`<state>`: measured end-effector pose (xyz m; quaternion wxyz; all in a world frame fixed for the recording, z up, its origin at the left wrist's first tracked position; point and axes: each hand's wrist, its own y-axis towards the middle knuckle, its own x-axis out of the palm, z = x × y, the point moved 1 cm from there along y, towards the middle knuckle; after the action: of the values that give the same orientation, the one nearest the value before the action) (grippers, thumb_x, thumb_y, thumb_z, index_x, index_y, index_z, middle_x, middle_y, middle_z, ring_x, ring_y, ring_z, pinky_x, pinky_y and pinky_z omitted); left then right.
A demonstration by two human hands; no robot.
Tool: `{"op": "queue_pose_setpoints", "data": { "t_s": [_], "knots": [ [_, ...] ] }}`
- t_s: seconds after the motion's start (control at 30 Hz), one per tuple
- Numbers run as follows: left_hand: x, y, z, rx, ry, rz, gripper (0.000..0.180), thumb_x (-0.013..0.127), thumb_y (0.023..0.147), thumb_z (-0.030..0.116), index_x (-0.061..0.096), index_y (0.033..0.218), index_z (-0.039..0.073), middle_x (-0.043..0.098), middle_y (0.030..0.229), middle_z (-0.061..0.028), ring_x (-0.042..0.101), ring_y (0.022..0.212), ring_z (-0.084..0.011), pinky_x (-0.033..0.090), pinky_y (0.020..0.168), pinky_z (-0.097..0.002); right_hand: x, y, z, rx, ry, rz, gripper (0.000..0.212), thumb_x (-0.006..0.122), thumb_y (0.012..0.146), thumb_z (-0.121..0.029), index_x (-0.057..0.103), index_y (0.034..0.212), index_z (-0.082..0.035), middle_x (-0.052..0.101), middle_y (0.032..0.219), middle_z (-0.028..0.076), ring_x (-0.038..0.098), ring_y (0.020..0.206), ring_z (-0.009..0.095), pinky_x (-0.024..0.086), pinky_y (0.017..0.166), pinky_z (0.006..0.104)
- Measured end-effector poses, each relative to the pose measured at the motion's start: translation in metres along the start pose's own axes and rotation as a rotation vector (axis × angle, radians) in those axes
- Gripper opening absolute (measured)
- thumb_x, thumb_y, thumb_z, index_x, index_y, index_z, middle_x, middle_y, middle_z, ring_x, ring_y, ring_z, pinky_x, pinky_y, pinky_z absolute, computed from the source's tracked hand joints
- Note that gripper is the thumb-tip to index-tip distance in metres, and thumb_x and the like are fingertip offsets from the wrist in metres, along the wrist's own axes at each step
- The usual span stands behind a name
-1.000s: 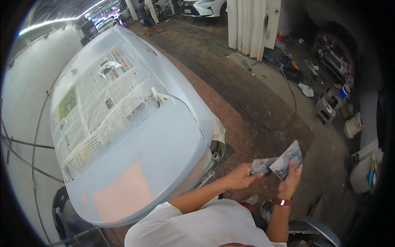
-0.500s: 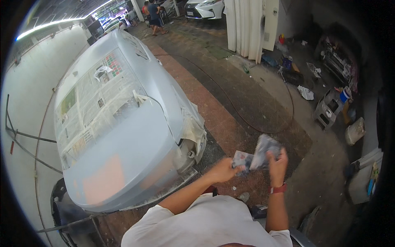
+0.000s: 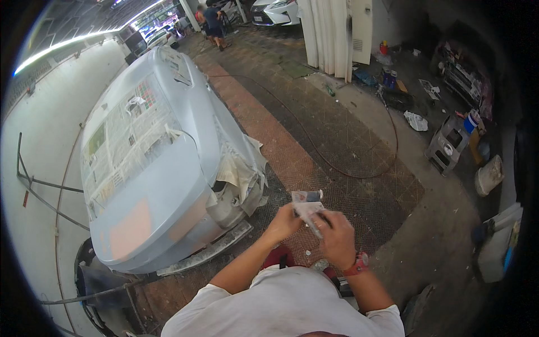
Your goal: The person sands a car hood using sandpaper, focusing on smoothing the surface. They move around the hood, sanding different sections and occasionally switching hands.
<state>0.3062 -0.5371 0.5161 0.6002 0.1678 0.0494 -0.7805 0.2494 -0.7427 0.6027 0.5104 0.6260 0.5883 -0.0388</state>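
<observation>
In front of my chest, both hands hold thin, whitish pieces (image 3: 306, 209) with dark and reddish patches. They look like folded printed paper, though I cannot tell paper from plastic film. My left hand (image 3: 284, 224) pinches the near left side. My right hand (image 3: 338, 240), with a red watch at its wrist, grips the right side, fingers bent over it. Where one piece ends and the other begins is unclear. Left of my hands stands a car body (image 3: 163, 185) in dull pale grey, with salmon patches (image 3: 132, 229). Taped newspaper (image 3: 126, 146) covers its glass.
A dark red hose (image 3: 314, 147) curves over the tiled floor ahead. Along the right lie a grey step stool (image 3: 447, 147), a whitish bucket (image 3: 489, 175) and crumpled paper (image 3: 416, 121). Metal bars (image 3: 50, 184) lean by the left wall. People (image 3: 212, 25) stand far off near a white car (image 3: 276, 12).
My hands have moved left and closer together. The two pieces, held apart before, now overlap between my fingers. My view has shifted slightly, and the distant people have changed pose.
</observation>
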Motion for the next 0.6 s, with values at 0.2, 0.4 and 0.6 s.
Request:
{"op": "queue_pose_setpoints", "data": {
  "t_s": [0.2,0.4,0.6],
  "knots": [
    [0.032,-0.006,0.046,-0.192,-0.133,-0.100,0.041,0.061,0.105,0.035,0.065,0.126,0.000,0.073,0.114,-0.0128,0.066,0.105,-0.0193,0.049,0.098,-0.0356,0.036,-0.088,0.191,0.698,0.003,-0.173,0.039,0.063,0.095,-0.012,0.060,0.131,0.003,0.068,0.120,0.018,0.066,0.108,0.040,0.055,0.091,0.0458],
    [0.036,0.006,0.030,-0.567,-0.833,-0.129,0.051,0.061,0.105,0.042,0.057,0.140,0.005,0.064,0.135,-0.0099,0.059,0.128,-0.0221,0.045,0.110,-0.0387,0.032,-0.056,0.143,1.061,1.207,0.463,0.044,0.065,0.101,-0.017,0.054,0.139,0.002,0.066,0.129,0.012,0.065,0.115,0.027,0.054,0.096,0.0409],
    [0.061,0.019,0.021,-0.404,-0.794,-0.041,0.056,0.058,0.106,0.045,0.054,0.143,0.005,0.064,0.133,-0.0096,0.060,0.125,-0.0206,0.045,0.109,-0.0376,0.036,-0.036,0.081,1.204,1.806,0.313,0.038,0.064,0.104,-0.025,0.055,0.135,-0.006,0.064,0.126,0.009,0.065,0.108,0.024,0.057,0.091,0.0411]
  ]
}}
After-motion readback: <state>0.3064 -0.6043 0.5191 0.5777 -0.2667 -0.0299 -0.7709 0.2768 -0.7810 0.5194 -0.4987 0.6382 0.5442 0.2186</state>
